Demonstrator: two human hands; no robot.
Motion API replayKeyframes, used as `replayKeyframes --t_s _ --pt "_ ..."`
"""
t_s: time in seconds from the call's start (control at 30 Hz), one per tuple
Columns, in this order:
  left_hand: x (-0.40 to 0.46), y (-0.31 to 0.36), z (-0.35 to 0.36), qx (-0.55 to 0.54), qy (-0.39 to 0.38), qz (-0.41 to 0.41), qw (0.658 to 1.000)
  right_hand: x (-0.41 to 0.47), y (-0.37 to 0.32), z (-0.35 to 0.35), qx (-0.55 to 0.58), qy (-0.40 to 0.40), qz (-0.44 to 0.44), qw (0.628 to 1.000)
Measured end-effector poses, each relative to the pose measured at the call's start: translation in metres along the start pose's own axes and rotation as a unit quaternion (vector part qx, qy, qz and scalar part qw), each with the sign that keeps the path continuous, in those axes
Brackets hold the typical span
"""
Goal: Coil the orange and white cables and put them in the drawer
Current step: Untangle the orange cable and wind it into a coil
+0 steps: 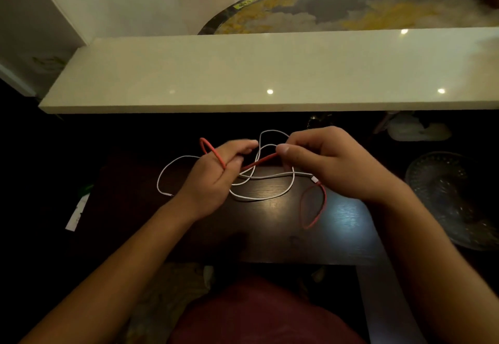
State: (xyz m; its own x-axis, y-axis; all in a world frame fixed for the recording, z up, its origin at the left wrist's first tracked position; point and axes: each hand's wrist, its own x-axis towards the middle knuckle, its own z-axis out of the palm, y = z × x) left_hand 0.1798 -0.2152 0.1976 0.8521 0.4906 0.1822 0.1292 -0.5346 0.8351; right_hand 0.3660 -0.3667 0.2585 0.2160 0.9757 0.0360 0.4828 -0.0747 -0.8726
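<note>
Cables lie tangled on the dark wooden counter (270,235) directly in front of me, both within reach of my hands. My left hand (213,179) holds the orange cable (260,162): a small loop of it stands up over the back of my fingers, and the strand passes down between my curled fingers and thumb. From there the orange cable runs taut to my right hand (332,165), whose thumb and forefinger pinch it at the near end of that stretch. Beyond my right hand the same cable drops to the counter and forms a hanging loop just below my right wrist, beside a small white connector.

The white cable (259,198) is loose, gripped by neither hand as far as I can tell. It sprawls in several open loops on the counter between and under my hands; one wide arc reaches out past my left wrist, and another rises behind my right fingers.

A pale stone ledge (270,73) runs across the scene behind the counter. A patterned glass dish (453,198) sits in shadow to the right of the counter, past my right forearm. No drawer can be made out in the dark surroundings.
</note>
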Motion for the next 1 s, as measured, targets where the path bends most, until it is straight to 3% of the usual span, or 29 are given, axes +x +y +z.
replayKeyframes --t_s 0.13,0.23,0.3,0.37,0.43,0.5,0.57,0.63,0.73,0.8,0.87,1.0 --pt "0.003 0.009 -0.003 0.009 0.022 -0.005 1.000 -0.002 0.002 0.012 0.060 -0.024 0.008 0.998" --pt "-0.004 0.022 0.009 -0.137 -0.011 -0.040 0.990 -0.001 -0.007 0.015 0.210 0.021 0.001 0.978" --pt "-0.008 0.027 0.016 -0.228 0.009 -0.072 0.971 0.002 -0.011 0.014 0.252 0.073 0.007 0.965" --pt "-0.010 0.030 0.016 -0.253 0.011 -0.067 0.965 0.005 -0.012 0.013 0.260 0.107 0.011 0.960" --pt "-0.008 0.027 0.015 -0.181 -0.009 -0.048 0.982 0.005 -0.014 0.014 0.244 0.104 -0.015 0.964" --pt "-0.004 0.021 0.017 -0.042 -0.037 -0.030 0.998 0.002 -0.020 0.015 0.215 0.054 -0.071 0.973" --pt "-0.003 0.020 0.021 -0.016 -0.061 -0.011 0.998 0.000 -0.027 0.016 0.229 0.008 -0.102 0.968" --pt "-0.007 0.027 0.021 -0.097 -0.077 -0.035 0.992 0.004 -0.027 0.014 0.253 0.020 -0.115 0.960" --pt "-0.019 0.047 0.017 -0.234 -0.084 0.000 0.969 0.026 -0.002 0.013 0.278 0.127 -0.087 0.948" --pt "-0.023 0.062 0.013 -0.270 -0.057 0.067 0.959 0.039 0.022 0.021 0.259 0.165 -0.048 0.950" --pt "-0.024 0.074 0.005 -0.293 0.003 0.109 0.950 0.044 0.046 0.039 0.233 0.145 -0.021 0.961" --pt "-0.028 0.091 -0.020 -0.352 0.093 0.100 0.926 0.036 0.083 0.072 0.223 0.135 0.048 0.964"
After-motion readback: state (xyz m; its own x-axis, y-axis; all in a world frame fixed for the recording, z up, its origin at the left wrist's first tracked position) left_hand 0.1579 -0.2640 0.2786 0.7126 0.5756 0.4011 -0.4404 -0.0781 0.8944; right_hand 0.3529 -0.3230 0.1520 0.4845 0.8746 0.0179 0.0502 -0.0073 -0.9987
